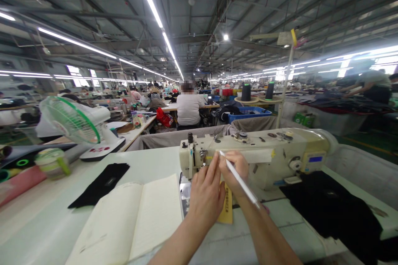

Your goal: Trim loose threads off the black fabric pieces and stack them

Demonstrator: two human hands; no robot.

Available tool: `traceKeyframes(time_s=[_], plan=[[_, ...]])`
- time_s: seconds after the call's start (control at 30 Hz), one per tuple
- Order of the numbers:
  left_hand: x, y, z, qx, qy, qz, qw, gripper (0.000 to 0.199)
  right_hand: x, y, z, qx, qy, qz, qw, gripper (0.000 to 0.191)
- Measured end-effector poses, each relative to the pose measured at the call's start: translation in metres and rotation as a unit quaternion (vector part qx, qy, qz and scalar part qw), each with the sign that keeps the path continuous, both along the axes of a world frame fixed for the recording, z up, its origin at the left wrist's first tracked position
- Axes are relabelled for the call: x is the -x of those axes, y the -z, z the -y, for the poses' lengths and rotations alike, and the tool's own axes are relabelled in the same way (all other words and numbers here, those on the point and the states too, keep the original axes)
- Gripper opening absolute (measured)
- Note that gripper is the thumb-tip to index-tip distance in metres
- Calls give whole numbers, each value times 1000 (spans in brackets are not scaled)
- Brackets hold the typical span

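A white pen (241,180) is held in my right hand (234,169), its tip up at the front of the sewing machine (261,165). My left hand (207,194) lies with fingers stretched out against the machine head, its fingertips beside the pen tip. A pale strip of paper or tape (258,156) runs along the machine arm to the right of my hands. Behind my left hand, a yellow card with dark print (228,207) is partly hidden. An open notebook (155,211) with mostly blank pages rests on the table (143,157) to the left.
Black fabric pieces lie at the left (101,186) and right (332,207). A green-and-white fan (74,122) and a lidded cup (52,162) stand at the left. Thread cones (246,92) are behind the machine. A person in a light top (189,109) sits ahead.
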State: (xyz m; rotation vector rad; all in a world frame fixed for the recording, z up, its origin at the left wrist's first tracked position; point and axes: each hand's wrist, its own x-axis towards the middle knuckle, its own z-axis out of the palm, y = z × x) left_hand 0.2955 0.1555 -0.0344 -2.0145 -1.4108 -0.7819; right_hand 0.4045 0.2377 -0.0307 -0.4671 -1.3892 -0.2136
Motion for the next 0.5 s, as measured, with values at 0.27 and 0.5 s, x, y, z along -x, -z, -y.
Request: traceKeyframes(time_s=[0.27,0.5], plan=[[-1,-1,1,-1,3,2,1000,53,0,-1,2,18,5,6,1000,11],[-1,-2,1,3,2,4,1000,53,-1,-3,1,-5,17,15,1000,11]])
